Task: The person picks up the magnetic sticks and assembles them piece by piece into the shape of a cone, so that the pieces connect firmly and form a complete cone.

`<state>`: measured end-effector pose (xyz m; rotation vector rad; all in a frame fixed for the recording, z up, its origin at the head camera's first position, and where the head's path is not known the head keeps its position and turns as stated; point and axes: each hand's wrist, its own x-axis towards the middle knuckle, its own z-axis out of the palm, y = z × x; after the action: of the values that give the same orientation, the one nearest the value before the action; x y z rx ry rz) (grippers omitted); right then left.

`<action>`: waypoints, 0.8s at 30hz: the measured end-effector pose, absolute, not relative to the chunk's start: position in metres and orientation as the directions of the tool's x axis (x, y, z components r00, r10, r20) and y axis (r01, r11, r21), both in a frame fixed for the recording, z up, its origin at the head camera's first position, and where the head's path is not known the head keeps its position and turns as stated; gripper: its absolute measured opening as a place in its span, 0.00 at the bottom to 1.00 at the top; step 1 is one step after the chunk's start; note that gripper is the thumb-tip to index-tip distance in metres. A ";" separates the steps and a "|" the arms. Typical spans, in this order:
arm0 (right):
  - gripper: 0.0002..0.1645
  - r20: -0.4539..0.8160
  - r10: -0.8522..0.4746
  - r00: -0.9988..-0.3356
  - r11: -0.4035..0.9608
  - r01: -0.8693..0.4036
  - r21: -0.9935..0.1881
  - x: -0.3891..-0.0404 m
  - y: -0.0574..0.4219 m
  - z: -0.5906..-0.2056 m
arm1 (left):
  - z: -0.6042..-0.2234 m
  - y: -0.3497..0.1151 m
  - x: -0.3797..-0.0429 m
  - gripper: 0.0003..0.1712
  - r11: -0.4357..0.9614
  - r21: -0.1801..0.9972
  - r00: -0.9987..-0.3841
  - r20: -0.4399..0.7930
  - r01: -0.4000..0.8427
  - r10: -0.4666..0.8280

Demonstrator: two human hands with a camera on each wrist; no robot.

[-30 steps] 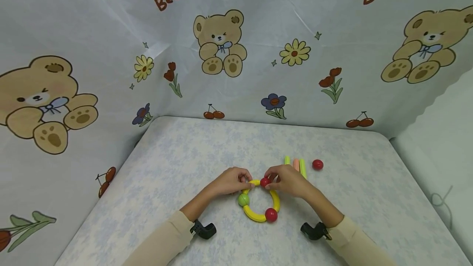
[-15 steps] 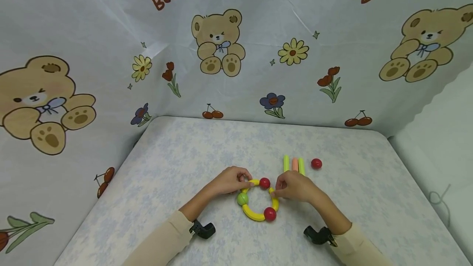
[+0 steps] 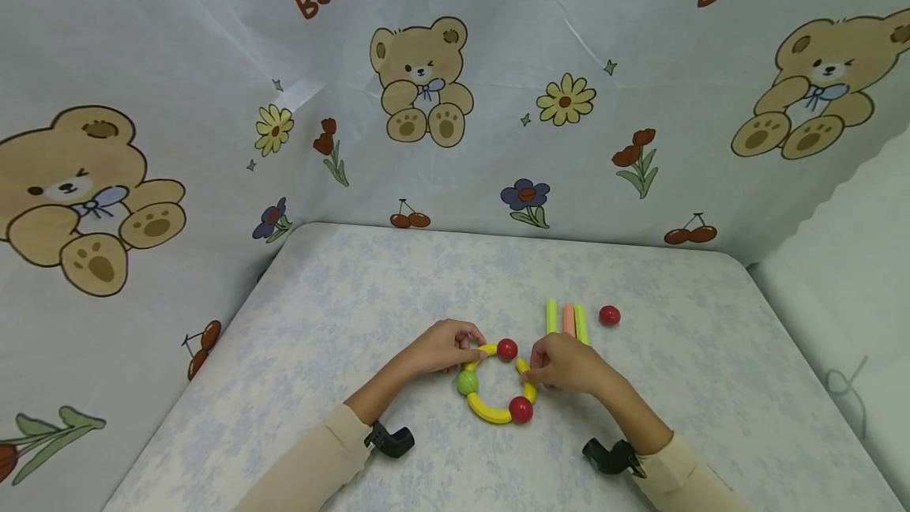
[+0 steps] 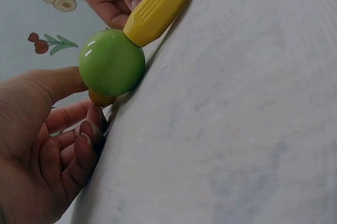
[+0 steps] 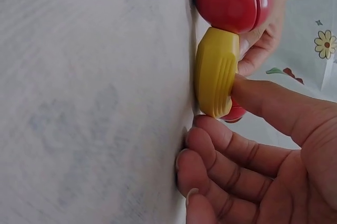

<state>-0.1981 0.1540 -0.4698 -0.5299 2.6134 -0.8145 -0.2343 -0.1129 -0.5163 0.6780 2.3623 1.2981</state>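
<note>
Curved yellow rods and coloured balls lie on the table in a ring. My left hand (image 3: 446, 348) pinches the upper-left yellow rod (image 3: 490, 349), which ends in a red ball (image 3: 507, 350). On the right, thumb and fingers of my right hand (image 3: 569, 362) hold the right yellow rod (image 5: 217, 71) near its upper end. A gap separates that end from the upper red ball. Another red ball (image 3: 521, 409) joins the right rod's lower end to the bottom yellow rod (image 3: 489, 411). The green ball (image 4: 111, 62) sits on the left, between the bottom and upper-left rods.
Beyond my right hand lie two lime-green sticks (image 3: 551, 314) and an orange stick (image 3: 568, 319), partly hidden by that hand. A loose red ball (image 3: 609, 315) is to their right. A bear-print cloth (image 3: 483, 172) hangs behind the table (image 3: 398, 275).
My right hand has left the upper red ball, moving right and slightly down to the right yellow rod. A gap has opened between ball and rod. The left hand stays put.
</note>
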 end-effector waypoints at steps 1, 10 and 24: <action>0.16 -0.217 -0.441 -0.871 0.768 -0.241 -0.593 -0.198 0.154 -0.470 | -0.516 -0.113 -0.234 0.08 0.460 0.856 -0.819 -0.079 0.236 0.569; 0.15 -0.177 -0.449 -0.876 0.762 -0.271 -0.589 -0.200 0.153 -0.470 | -0.512 -0.114 -0.233 0.08 0.457 0.855 -0.806 -0.083 0.244 0.586; 0.15 -0.179 -0.435 -0.883 0.762 -0.255 -0.595 -0.203 0.155 -0.474 | -0.519 -0.114 -0.236 0.08 0.448 0.855 -0.810 -0.057 0.262 0.584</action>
<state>-0.2028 0.1551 -0.4738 -0.5334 2.6529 -0.8311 -0.2360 -0.1144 -0.5194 0.7199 2.3599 1.3038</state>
